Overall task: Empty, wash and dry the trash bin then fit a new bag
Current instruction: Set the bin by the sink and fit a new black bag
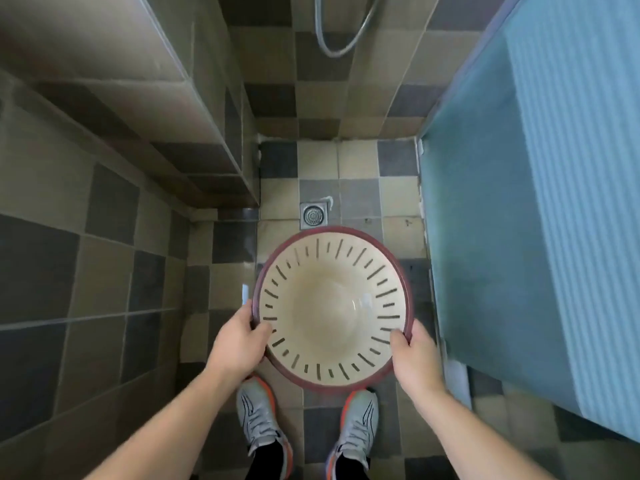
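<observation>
The left hand (239, 344) grips the bin (332, 310) at its near-left edge, thumb hooked over the rim and resting on the inner wall, fingers curled underneath. The right hand (414, 362) grips the near-right edge the same way, thumb lying over the rim and pointing inward. The hands are well apart, one on each side of the bin, both forearms reaching forward from the bottom of the view.

The bin is held upright above the floor, its open mouth facing up toward the camera. It is round, cream-coloured inside with a dark red rim, and dark slits of differing lengths run around its wall. The inside looks bare, with a glossy patch near the bottom.

Just beyond the far rim, a square metal drain (313, 214) is set in the floor (356, 199), which is laid with beige and grey tiles. Below the near rim stand two grey shoes (258, 420) with orange trim, laced, toes pointing forward. Tiled walls (104, 220) of the same checkered pattern rise on the left and ahead. A metal hose (341, 46) hangs in a loop at the top. A blue ribbed panel (540, 220) fills the right side.
</observation>
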